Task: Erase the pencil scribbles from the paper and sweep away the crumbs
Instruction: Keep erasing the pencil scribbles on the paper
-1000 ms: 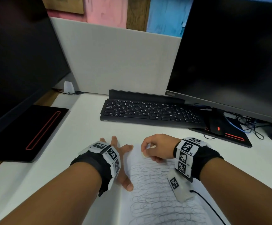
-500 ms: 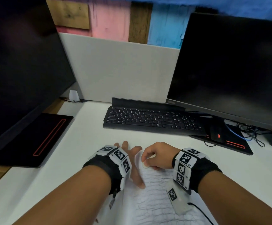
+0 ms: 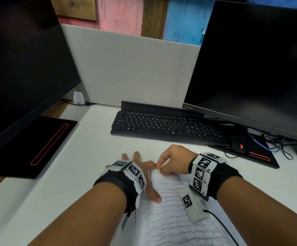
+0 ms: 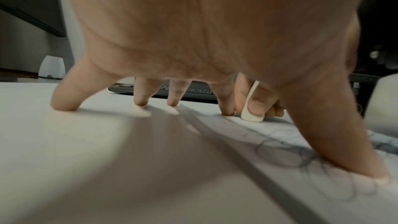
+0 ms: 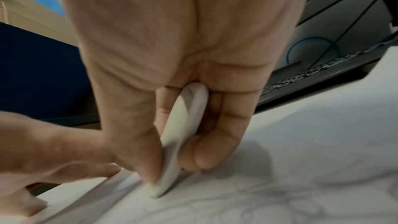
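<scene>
A white sheet of paper [image 3: 170, 221] covered in looping pencil scribbles lies on the desk in front of me. My left hand [image 3: 142, 173] is spread flat: its thumb presses the scribbled paper [image 4: 280, 144], and its fingers rest on the desk and the sheet's top left corner. My right hand [image 3: 170, 162] pinches a flat white eraser [image 5: 183, 134] between thumb and fingers. The eraser [image 4: 251, 110] stands on edge with its tip on the paper [image 5: 280, 185], right beside my left index finger. The head view hides most of the eraser.
A black keyboard [image 3: 167, 128] lies just beyond the hands. A black mouse [image 3: 240, 144] and tangled cables [image 3: 277, 142] are at the right. Dark monitors stand at the left [image 3: 20, 68] and right [image 3: 250, 68]. A black pad [image 3: 32, 148] lies at the left.
My right hand has slid the eraser a little left, closing the gap to my left index finger. The left hand stays planted. My head has tilted up.
</scene>
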`<state>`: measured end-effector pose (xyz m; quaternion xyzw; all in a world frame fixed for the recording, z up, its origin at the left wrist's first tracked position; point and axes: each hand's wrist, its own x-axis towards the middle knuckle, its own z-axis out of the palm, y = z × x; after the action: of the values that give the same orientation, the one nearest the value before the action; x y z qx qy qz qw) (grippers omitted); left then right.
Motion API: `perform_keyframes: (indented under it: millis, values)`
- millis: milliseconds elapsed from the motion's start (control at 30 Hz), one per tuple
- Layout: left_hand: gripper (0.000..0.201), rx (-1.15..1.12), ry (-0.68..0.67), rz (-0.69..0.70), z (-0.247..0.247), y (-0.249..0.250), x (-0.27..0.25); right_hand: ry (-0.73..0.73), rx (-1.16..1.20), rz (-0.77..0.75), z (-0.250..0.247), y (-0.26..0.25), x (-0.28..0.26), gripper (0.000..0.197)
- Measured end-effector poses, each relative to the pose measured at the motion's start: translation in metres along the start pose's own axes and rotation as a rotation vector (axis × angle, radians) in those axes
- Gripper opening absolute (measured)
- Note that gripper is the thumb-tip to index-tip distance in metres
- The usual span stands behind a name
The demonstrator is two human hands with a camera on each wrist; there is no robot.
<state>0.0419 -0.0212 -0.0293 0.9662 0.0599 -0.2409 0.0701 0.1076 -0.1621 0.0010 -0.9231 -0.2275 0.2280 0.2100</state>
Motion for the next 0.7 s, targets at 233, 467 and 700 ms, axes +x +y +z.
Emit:
perform_keyframes:
  millis: [233,467,700]
  values:
    - [0.106,-0.037,-0.003,0.013,0.0056,-0.006,0.0017,-0.01,-0.086,-0.042,-0.0042,0.0044,-0.0014,0.014]
    - [0.106,-0.016,-0.027,0.014,0.0021,-0.0044,0.0036,-0.057,-0.104,-0.044,-0.004,0.0042,-0.0009,0.014]
    - [0.107,-0.01,-0.023,0.012,0.0001,-0.0022,0.0031,-0.091,-0.145,-0.053,-0.0041,0.0022,0.0005,0.014]
